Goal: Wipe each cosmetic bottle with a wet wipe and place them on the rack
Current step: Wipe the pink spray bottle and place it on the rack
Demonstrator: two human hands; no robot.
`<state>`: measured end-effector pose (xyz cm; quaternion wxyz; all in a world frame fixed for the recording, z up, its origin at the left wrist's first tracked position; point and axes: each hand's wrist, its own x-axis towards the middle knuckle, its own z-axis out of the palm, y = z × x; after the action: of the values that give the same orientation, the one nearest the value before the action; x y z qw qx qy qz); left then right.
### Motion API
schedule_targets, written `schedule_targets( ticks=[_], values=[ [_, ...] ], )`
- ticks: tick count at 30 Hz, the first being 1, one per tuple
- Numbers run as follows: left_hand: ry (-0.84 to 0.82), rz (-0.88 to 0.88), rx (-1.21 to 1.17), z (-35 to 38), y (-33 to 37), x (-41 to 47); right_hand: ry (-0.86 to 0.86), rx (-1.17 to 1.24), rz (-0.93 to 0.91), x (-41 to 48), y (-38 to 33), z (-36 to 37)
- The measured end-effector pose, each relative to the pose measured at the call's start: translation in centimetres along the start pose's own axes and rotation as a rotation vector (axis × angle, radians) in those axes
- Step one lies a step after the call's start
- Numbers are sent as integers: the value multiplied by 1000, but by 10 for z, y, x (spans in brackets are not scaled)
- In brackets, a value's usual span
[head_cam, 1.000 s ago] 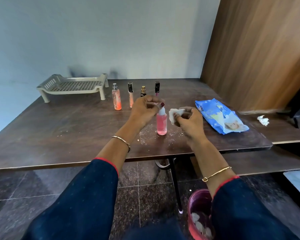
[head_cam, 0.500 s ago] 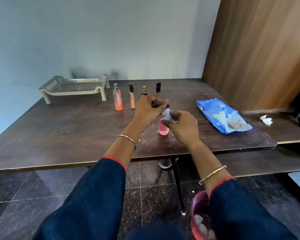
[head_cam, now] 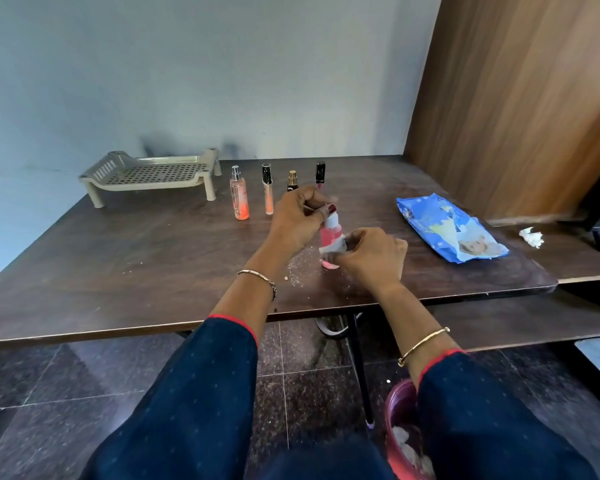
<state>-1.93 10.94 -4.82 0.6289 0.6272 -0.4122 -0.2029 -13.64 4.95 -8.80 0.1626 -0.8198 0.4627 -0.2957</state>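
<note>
Evidently the left hand [head_cam: 297, 220] pinches the bottle [head_cam: 328, 236] by its cap, steadying it upright mid-way across the table [head_cam: 146, 268], so the right hand [head_cam: 373, 256], gripping a wipe [head_cam: 331, 250], can rub round its body.

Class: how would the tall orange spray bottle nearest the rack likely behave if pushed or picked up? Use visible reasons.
The orange spray bottle is tall on a narrow base, so a push near its top would probably tip it. Its round body suggests it would then roll. Glossy, it looks rigid and possibly slippery.
</note>
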Motion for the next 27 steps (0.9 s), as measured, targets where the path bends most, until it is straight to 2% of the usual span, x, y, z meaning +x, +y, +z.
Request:
schedule_targets(
  ticks=[9,15,18,24,27],
  values=[
    [-75,53,-45,-6,-8,4,-71,-86,-19,-5,7,8],
    [-140,64,-85,-14,-8,1,-58,237,-55,4,-8,0],
    [-175,98,-97,-13,-11,-2,-31,325,-51,2,-4,6],
    [-108,99,-146,-10,-14,-10,-52,241,-11,-4,2,9],
    [-56,128,-84,-7,-12,-11,-86,181,-28,-3,2,9]
  ],
)
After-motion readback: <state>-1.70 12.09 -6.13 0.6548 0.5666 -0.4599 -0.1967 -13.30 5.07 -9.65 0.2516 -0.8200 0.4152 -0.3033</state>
